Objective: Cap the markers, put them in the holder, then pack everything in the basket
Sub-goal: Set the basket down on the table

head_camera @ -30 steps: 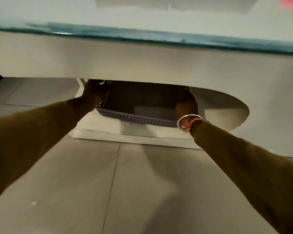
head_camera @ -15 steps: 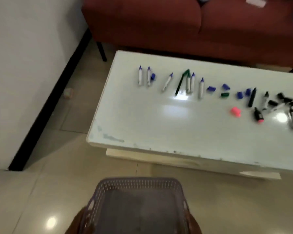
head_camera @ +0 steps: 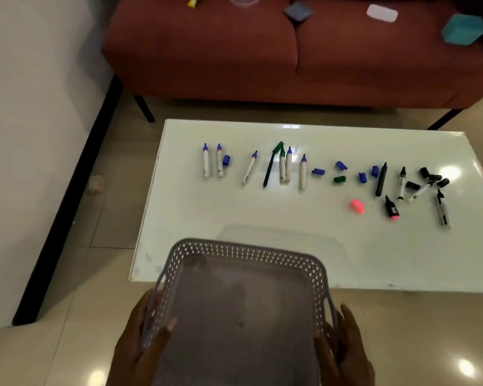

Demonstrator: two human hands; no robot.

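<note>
I hold an empty grey perforated basket (head_camera: 243, 263) by its two side handles, over the near edge of the white table (head_camera: 234, 218). My left hand (head_camera: 140, 344) grips the left handle, thumb inside the wall. My right hand (head_camera: 346, 346) grips the right handle. On the table lie several uncapped markers: blue-tipped white ones (head_camera: 205, 160), green ones (head_camera: 271, 165), and black ones (head_camera: 381, 179) at the right. Loose blue caps (head_camera: 318, 171), a green cap (head_camera: 340, 179), black caps (head_camera: 427, 174) and a pink cap (head_camera: 357, 206) lie among them. A short pink highlighter (head_camera: 391, 208) lies near the pink cap.
A red sofa (head_camera: 290, 51) stands behind the table with small containers and a teal box (head_camera: 463, 29) on it. A white wall with black skirting (head_camera: 67, 204) runs along the left. The floor is beige tile, with a small pale object (head_camera: 96, 183) by the wall.
One second ago both hands reached under the table to the basket. It has since been pulled out and lifted, and now it has risen over the table's near edge.
</note>
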